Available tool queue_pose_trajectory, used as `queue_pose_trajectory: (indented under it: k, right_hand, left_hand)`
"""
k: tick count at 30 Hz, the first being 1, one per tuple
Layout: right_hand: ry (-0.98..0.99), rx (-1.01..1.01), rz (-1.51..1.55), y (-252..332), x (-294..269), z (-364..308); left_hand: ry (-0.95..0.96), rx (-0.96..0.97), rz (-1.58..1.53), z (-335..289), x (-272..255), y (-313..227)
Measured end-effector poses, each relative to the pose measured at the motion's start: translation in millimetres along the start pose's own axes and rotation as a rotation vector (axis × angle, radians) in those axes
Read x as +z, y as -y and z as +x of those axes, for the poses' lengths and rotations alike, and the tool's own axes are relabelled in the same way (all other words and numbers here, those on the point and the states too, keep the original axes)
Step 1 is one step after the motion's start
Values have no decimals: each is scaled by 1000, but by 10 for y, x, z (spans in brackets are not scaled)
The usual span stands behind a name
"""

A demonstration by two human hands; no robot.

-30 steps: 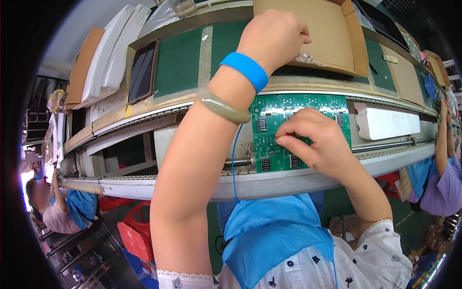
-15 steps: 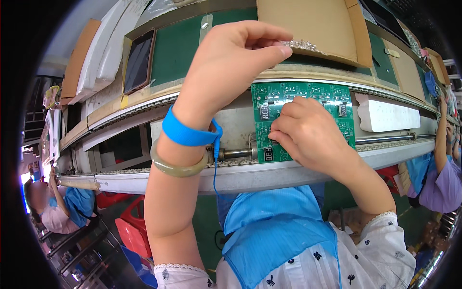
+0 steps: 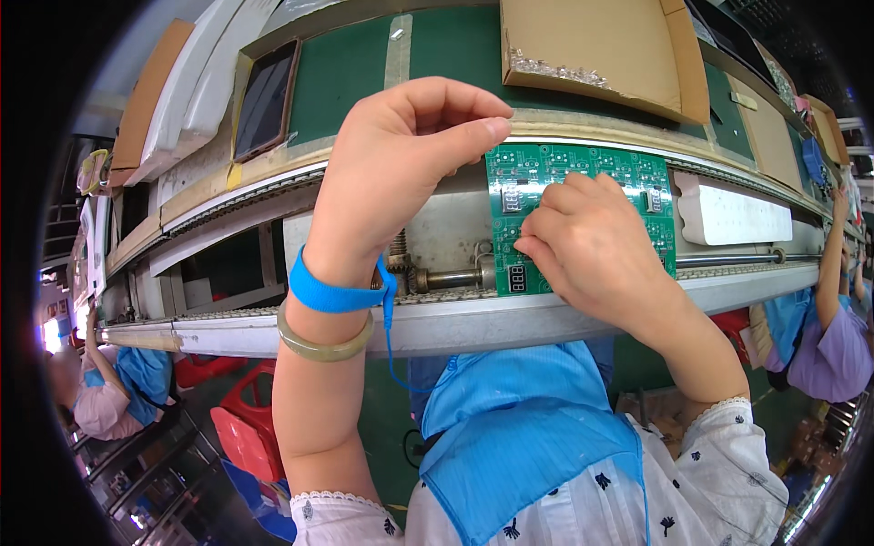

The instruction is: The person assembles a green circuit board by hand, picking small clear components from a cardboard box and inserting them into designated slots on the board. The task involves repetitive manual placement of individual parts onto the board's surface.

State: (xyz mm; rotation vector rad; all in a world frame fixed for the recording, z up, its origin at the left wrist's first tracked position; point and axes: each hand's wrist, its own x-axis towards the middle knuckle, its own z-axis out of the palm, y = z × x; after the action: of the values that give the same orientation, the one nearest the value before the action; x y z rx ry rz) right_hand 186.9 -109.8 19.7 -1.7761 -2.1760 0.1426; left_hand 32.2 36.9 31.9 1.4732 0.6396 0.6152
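A green circuit board (image 3: 507, 238) lies across the rails of the line in front of me, with small black-and-white digit displays (image 3: 517, 278) on it. Over its middle is my right hand (image 3: 592, 246), fingers curled and pinched close to the surface; whatever they grip is hidden. My left hand (image 3: 396, 159) hovers past the board's far left corner, thumb and forefinger brought together. I cannot make out anything between those tips. A blue wrist strap (image 3: 337, 287) with a cord and a pale bangle (image 3: 325, 342) circle my left arm.
Beyond the rail stands an open cardboard box (image 3: 592, 41) with small shiny parts (image 3: 555, 71) along its near edge. A dark phone-like device (image 3: 266, 100) lies far left. White foam (image 3: 736, 211) sits right of the board. Other people work at both sides.
My left hand has drawn back from the box's shiny parts, nearer to me and slightly left. The right hand stays over the board, its fingers still pinched.
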Motion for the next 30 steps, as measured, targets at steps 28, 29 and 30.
queue_pose_trajectory:
  k: [28,29,30]
  right_hand:
    - [-19,103,46,92,24,-91]
    - [-38,108,75,69,17,-98]
    - [-55,134,87,54,2,-107]
  left_hand:
    - [25,-154,-30,-300,-41,169]
    - [33,-158,-31,-307,-33,160]
    - [40,-163,-31,-319,-26,157]
